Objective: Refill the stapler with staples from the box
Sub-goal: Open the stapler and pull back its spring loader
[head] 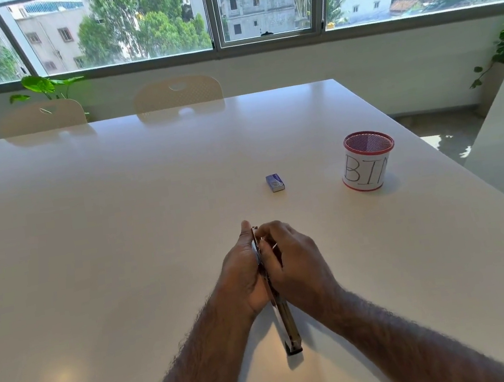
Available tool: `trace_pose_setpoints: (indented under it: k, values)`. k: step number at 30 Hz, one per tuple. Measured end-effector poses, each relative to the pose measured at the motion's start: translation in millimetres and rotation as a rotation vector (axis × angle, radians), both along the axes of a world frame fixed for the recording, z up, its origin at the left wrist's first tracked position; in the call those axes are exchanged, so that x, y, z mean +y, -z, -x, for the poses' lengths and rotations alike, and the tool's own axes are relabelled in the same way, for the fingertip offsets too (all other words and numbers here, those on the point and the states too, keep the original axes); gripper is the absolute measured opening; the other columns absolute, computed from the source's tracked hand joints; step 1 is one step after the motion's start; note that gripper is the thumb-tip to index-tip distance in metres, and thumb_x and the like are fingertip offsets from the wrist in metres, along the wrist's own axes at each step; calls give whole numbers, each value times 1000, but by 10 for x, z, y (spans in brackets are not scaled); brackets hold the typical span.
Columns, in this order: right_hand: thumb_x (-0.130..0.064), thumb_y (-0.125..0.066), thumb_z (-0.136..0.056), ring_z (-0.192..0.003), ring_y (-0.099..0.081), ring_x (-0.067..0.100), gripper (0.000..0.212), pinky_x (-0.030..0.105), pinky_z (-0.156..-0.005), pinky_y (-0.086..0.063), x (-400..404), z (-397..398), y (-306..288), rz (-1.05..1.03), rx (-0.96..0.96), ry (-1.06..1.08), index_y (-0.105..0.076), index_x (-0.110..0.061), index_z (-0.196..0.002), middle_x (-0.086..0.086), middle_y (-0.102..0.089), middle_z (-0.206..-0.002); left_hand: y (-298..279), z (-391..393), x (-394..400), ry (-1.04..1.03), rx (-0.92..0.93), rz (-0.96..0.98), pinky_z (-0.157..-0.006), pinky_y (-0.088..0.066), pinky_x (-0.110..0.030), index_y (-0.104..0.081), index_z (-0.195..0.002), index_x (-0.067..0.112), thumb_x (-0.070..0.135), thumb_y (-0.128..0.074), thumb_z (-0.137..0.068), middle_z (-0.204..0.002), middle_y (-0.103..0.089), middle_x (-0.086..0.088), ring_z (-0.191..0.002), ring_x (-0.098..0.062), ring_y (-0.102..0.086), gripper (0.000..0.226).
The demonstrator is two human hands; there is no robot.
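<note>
Fingers (263, 237) of both hands seemingly clamped on stapler (287, 322), staple box (275, 182) beyond, bin (366, 161) right.

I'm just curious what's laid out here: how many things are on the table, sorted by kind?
Stapler, held by the left hand and right hand: 1
Small blue staple box: 1
Mesh cup marked BIN: 1
Total on the white table: 3

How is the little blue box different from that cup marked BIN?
The staple box is blue, flat and closed, lying on its side; the BIN cup is round, upright and open-topped, white-wrapped with red mesh rims. The box is far smaller and lies left of the cup. Both rest untouched on the white table.
</note>
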State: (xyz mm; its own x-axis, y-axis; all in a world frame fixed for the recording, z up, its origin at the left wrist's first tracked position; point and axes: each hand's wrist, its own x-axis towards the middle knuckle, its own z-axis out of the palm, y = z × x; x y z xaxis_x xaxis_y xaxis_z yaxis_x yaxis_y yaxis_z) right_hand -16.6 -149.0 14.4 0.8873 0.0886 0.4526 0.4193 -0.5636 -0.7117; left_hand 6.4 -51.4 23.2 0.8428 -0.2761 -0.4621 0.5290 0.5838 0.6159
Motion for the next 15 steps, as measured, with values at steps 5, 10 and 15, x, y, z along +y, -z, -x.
trace_pose_setpoints:
  k: [5,10,15]
  values:
    - [-27,-49,-95,-74,-55,8,9,34,-64,-51,28,70,17,-7,-29,-1,-55,-21,-94,-8,-53,-92,33,-22,12,-44,3,29,-62,-62,-34,-73,-89,-2,53,-38,-96,-79,-72,-15,-73,-24,-72,65]
    - [-25,-57,-90,-66,-55,10,16,30,-55,-47,27,103,-36,-87,-101,17,-52,-15,-80,-5,-56,-76,18,-27,39,-35,43,108,-52,-58,-33,-73,-78,-5,54,-33,-97,-71,-71,-19,-65,-28,-73,74]
    - [-13,-64,-80,-54,-52,8,25,14,-50,-39,152,206,2,-305,-28,84,-45,-27,-72,-14,-59,-65,-67,-71,81,-98,87,134,-47,-57,-37,-54,-91,-2,52,-32,-98,-62,-65,-17,-55,-30,-68,58]
